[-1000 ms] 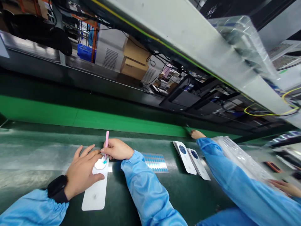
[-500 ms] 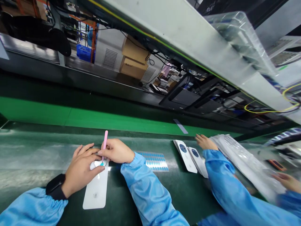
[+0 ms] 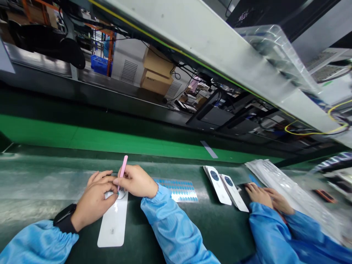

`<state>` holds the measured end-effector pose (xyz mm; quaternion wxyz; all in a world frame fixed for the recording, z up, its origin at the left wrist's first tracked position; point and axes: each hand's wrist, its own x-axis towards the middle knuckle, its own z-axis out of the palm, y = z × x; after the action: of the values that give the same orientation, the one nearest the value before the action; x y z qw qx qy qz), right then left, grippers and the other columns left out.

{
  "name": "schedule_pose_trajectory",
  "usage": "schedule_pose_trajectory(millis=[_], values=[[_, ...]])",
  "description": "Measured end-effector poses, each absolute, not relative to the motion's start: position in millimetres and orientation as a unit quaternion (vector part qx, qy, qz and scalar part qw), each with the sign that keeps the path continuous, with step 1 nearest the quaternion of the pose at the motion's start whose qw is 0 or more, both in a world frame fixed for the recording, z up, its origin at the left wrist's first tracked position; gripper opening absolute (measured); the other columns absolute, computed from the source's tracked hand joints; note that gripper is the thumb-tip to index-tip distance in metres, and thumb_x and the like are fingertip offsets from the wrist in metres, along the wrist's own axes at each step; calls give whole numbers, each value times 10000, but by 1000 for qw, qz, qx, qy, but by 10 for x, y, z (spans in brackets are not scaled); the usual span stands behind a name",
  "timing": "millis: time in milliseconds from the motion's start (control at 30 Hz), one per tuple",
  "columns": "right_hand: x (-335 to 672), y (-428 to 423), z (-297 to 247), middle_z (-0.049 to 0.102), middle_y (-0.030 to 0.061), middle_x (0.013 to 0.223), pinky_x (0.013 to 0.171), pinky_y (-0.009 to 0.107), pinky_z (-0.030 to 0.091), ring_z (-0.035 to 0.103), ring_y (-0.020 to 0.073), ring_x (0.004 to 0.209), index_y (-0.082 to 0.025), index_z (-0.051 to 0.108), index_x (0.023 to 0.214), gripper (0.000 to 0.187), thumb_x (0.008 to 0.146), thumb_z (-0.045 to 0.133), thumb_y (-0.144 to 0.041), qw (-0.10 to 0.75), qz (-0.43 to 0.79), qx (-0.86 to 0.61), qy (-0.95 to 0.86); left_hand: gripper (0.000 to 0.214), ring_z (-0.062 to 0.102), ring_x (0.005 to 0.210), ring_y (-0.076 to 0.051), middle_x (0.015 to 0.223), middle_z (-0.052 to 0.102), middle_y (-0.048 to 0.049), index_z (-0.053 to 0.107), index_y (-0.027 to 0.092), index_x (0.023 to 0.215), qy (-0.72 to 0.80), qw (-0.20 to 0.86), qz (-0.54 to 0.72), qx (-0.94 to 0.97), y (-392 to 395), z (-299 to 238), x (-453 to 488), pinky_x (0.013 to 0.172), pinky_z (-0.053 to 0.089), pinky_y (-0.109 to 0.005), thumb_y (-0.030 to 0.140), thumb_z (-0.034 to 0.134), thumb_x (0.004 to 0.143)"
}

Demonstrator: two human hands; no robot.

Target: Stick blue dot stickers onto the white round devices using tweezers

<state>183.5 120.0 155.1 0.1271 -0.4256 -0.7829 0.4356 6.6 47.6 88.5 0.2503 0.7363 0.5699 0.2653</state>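
A white oblong card (image 3: 113,223) lies on the dark green bench (image 3: 41,179) in front of me. My left hand (image 3: 95,200) presses its far end with curled fingers; a black watch sits on that wrist. My right hand (image 3: 136,180) pinches pink tweezers (image 3: 122,172), tips down at the card's round end between the two hands. What is under the tips is hidden. A sheet of small blue round stickers (image 3: 180,190) lies just right of my right sleeve.
A co-worker in blue sleeves has both hands (image 3: 265,198) on the bench at the right, beside two white cards with dark blue discs (image 3: 224,187) and a clear plastic tray stack (image 3: 288,190). A green conveyor strip (image 3: 110,141) runs behind. Cardboard boxes (image 3: 156,71) stand beyond.
My left fingers have curled closer onto the card's end and the tweezers tilted slightly. The co-worker's arm drew back from the conveyor strip and both their hands now rest near the cards.
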Motion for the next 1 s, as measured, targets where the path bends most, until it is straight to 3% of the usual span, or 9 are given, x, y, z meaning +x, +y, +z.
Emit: schedule_pose_trajectory(millis=[200,733,867,1000], values=[[1881,1191,1533,655,-15,687,594,245,470,634,149,630,-208,625,823,327,891,817,-464,186,487,-441,-731,187,624,1348,-283,1205,813,3,732,320,776,569,255,292,725,496,823,35,1242,404,-564,388,598,887],[1832,1167,1517,632,-26,621,571,250,487,620,143,559,-219,578,786,374,857,822,-493,224,536,-431,-691,167,658,1305,-304,1148,829,-5,693,305,757,575,295,354,676,520,806,25,1206,475,-556,405,604,856],[1850,1160,1495,617,-27,609,568,245,459,593,136,561,-217,582,783,362,880,783,-502,242,512,-406,-717,144,677,1273,-303,1100,833,-9,689,302,756,578,295,364,668,527,818,33,1183,497,-537,406,624,832],[1866,1149,1505,631,-18,630,571,245,426,563,128,579,-211,596,767,363,866,782,-507,261,461,-380,-759,136,680,1267,-321,1072,829,-12,719,309,822,574,316,370,658,529,825,28,1187,481,-593,404,621,813]])
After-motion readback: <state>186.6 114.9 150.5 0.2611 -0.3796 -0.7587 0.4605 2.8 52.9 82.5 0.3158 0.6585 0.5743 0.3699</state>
